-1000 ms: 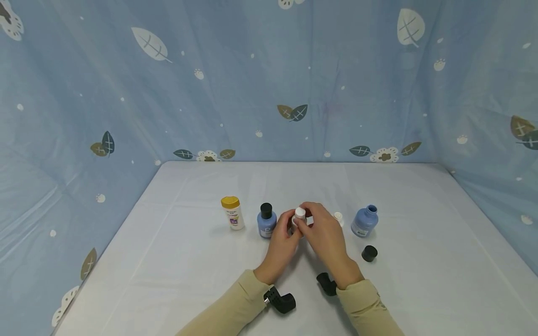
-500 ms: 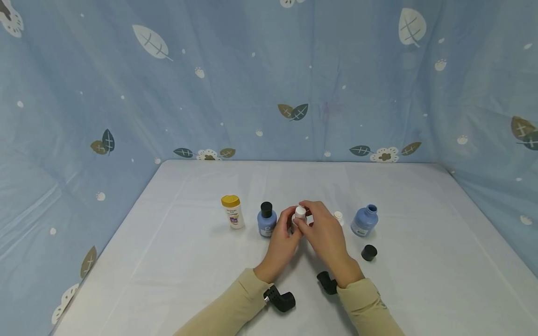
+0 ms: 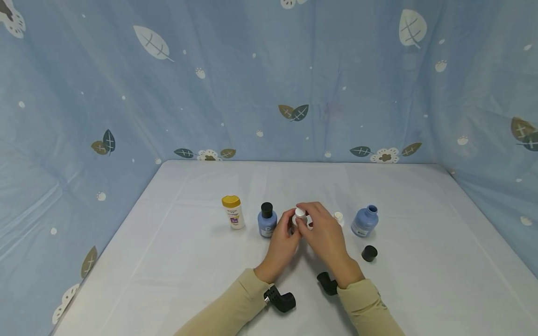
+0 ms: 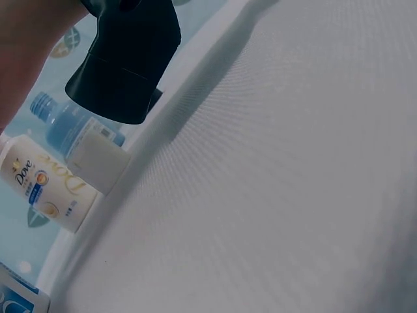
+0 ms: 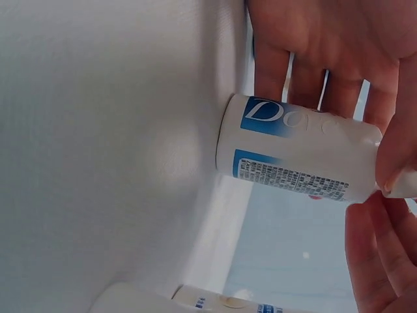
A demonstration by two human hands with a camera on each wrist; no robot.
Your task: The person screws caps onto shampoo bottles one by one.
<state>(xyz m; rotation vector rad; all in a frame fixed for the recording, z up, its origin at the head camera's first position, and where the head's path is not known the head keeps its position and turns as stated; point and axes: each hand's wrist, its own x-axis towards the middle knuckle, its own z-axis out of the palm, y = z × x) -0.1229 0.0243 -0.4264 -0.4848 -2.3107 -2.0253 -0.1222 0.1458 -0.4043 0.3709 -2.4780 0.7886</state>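
In the head view, both hands meet at a white Dove bottle (image 3: 300,223) near the middle of the table. My left hand (image 3: 282,249) holds the bottle's body from the left. With thumb and fingers my right hand (image 3: 325,238) grips the white cap (image 3: 300,212) on top. The right wrist view shows the Dove bottle (image 5: 293,150) upright, its base at the table, blue print on its side. There the left hand's fingers (image 5: 306,81) pass behind it, and the right hand's fingers (image 5: 378,248) reach its cap. Hands hide part of the neck.
Left of the hands stand a black-capped blue bottle (image 3: 267,224) and a yellow-capped white bottle (image 3: 233,212). To the right are another white bottle (image 3: 338,218), partly hidden, an uncapped blue bottle (image 3: 364,221) and a loose black cap (image 3: 369,253). Black camera mounts (image 3: 280,300) hang at the wrists.
The right hand's thumb and fingers have shifted slightly around the white cap. The left hand and the held bottle stay in place, as do the other bottles.
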